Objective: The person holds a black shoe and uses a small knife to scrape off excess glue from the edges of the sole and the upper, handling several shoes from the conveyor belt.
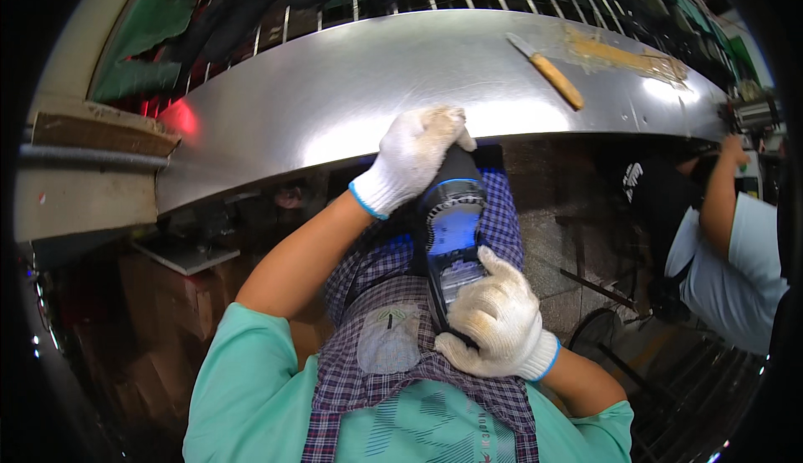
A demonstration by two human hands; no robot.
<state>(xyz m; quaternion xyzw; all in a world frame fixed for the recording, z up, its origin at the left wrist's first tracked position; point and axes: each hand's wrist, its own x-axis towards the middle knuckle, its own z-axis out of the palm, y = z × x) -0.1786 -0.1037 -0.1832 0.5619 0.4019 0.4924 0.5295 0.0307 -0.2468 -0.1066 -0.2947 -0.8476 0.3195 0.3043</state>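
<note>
Clearly, the white-gloved left hand [418,155] has its fingers clamped around the far end of a black, blue-soled shoe [454,225]; the white-gloved right hand [500,317] grips the near end, above a checked cloth apron [345,367], near the shiny metal tabletop [335,78].

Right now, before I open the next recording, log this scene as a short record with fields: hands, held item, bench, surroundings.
Left hand: white-gloved with blue cuff edge, gripping the held item's far end
Right hand: gloved likewise, at its near end
Held item: black shoe with textured sole up, lit blue
Bench: shiny metal workbench; on it, wooden-handled knife and tan tape strip, right of centre
Surroundings: person in light-blue clothing at right
</note>
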